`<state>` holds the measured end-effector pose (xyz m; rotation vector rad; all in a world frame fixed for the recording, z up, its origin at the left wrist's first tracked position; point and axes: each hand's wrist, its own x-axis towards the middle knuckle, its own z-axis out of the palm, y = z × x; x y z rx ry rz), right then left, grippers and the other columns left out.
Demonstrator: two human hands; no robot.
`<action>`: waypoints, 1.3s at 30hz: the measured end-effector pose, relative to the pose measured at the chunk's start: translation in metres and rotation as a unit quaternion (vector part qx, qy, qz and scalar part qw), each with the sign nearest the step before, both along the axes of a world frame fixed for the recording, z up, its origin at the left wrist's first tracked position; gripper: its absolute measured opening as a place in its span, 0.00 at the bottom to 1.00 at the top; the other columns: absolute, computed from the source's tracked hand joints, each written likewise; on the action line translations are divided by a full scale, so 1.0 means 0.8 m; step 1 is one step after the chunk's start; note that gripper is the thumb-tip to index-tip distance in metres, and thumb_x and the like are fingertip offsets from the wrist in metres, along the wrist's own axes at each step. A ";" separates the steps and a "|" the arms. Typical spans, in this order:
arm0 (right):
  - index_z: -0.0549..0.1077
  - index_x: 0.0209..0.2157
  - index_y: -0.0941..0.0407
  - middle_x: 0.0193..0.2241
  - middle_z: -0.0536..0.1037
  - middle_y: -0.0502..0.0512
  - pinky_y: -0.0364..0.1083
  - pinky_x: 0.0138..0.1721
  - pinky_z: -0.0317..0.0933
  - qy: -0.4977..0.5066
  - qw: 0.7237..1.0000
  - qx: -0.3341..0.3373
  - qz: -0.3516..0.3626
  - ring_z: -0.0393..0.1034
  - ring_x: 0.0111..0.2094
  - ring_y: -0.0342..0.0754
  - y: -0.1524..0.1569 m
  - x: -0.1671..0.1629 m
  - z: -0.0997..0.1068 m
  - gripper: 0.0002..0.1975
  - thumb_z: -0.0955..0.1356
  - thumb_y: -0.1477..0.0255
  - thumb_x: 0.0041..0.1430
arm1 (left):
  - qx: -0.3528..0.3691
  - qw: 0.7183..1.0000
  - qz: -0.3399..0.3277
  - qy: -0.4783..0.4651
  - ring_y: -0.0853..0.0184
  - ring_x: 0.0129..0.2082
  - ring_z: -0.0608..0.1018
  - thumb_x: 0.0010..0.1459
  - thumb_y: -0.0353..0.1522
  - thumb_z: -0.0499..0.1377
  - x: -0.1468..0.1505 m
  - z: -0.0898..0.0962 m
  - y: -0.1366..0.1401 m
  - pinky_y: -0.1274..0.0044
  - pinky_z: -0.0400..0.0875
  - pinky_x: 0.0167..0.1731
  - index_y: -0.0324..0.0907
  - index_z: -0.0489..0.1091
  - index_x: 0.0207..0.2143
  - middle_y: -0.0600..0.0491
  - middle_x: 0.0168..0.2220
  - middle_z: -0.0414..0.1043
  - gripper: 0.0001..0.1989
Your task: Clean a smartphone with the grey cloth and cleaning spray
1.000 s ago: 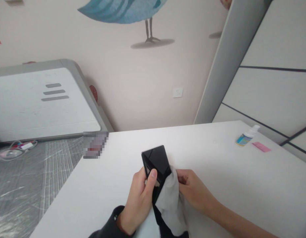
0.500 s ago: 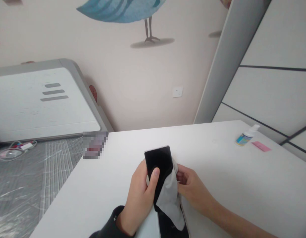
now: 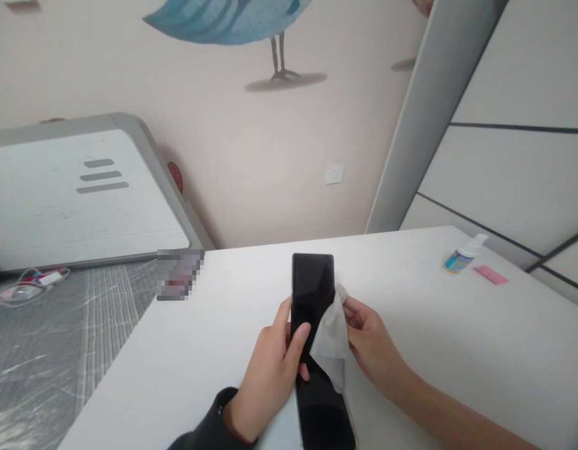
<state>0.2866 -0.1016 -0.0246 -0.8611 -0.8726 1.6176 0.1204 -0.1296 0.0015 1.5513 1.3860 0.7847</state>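
Note:
My left hand (image 3: 273, 369) grips a black smartphone (image 3: 312, 284) by its left edge, thumb across the dark glass. The phone is held up over the table with its glass toward me. At its right edge, my right hand (image 3: 375, 344) pinches a pale grey cloth (image 3: 330, 331) between thumb and fingers. The cloth drapes over the phone's lower right part and hangs down. Below lies a second black-screened device (image 3: 323, 412), its top partly covered by the cloth and my left hand, its bottom cut off by the frame.
On the white table (image 3: 214, 337), a small spray bottle (image 3: 463, 255) with a white top stands at the back right, beside a pink packet (image 3: 491, 274). A blurred-out patch (image 3: 180, 275) covers something at the left edge. A wall with a socket (image 3: 334, 174) rises behind.
The phone has moved up and right and turned from tilted to nearly upright. The cloth has shifted up along its right edge with my right hand, baring more of the device below.

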 end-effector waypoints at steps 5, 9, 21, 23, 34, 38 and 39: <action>0.81 0.35 0.54 0.33 0.85 0.54 0.47 0.34 0.70 0.011 0.998 -0.013 -0.068 0.77 0.32 0.52 0.013 0.008 0.003 0.21 0.83 0.62 0.38 | 0.022 0.999 -0.034 0.021 0.64 0.17 0.77 0.70 0.42 0.49 0.000 0.005 -0.004 0.78 0.69 0.20 0.43 0.58 0.67 0.59 0.22 0.71 0.27; 0.80 0.35 0.55 0.33 0.84 0.55 0.48 0.35 0.70 -0.018 0.997 -0.005 -0.070 0.77 0.33 0.52 0.029 0.023 0.006 0.21 0.82 0.61 0.39 | 0.036 0.993 -0.107 0.046 0.65 0.17 0.75 0.71 0.41 0.47 0.002 0.012 -0.009 0.76 0.69 0.21 0.44 0.57 0.69 0.54 0.28 0.76 0.27; 0.80 0.31 0.55 0.32 0.84 0.54 0.49 0.38 0.70 -0.019 0.999 -0.007 0.024 0.79 0.38 0.55 0.043 0.040 0.021 0.20 0.83 0.64 0.36 | 0.027 0.993 -0.101 -0.049 0.71 0.18 0.66 0.71 0.47 0.49 -0.002 0.014 -0.012 0.80 0.60 0.18 0.42 0.61 0.67 0.56 0.28 0.72 0.29; 0.79 0.30 0.56 0.29 0.84 0.53 0.48 0.35 0.70 -0.048 0.998 -0.014 0.038 0.79 0.36 0.54 0.044 0.043 0.021 0.20 0.83 0.65 0.34 | 0.032 0.993 -0.105 -0.046 0.71 0.18 0.65 0.71 0.46 0.48 -0.001 0.015 -0.012 0.80 0.61 0.19 0.43 0.62 0.67 0.55 0.30 0.74 0.28; 0.79 0.30 0.55 0.28 0.83 0.51 0.43 0.29 0.65 -0.043 0.999 -0.007 0.032 0.75 0.30 0.49 0.035 0.029 0.018 0.17 0.81 0.63 0.39 | 0.039 0.996 -0.070 -0.038 0.71 0.19 0.64 0.70 0.48 0.49 -0.001 0.013 -0.009 0.80 0.59 0.18 0.41 0.64 0.66 0.56 0.27 0.70 0.29; 0.79 0.30 0.56 0.30 0.84 0.52 0.43 0.29 0.66 -0.021 0.998 -0.024 0.044 0.73 0.27 0.47 0.033 0.027 0.019 0.17 0.82 0.67 0.36 | 0.041 0.995 -0.086 -0.029 0.71 0.19 0.63 0.71 0.46 0.49 -0.001 0.014 -0.011 0.80 0.58 0.19 0.42 0.63 0.66 0.57 0.26 0.67 0.28; 0.79 0.29 0.56 0.30 0.84 0.53 0.44 0.31 0.67 -0.035 0.998 -0.025 0.037 0.74 0.28 0.48 0.034 0.028 0.018 0.17 0.82 0.68 0.36 | 0.043 0.994 -0.096 -0.026 0.71 0.20 0.63 0.71 0.46 0.48 -0.001 0.015 -0.012 0.80 0.58 0.19 0.42 0.63 0.67 0.56 0.28 0.69 0.28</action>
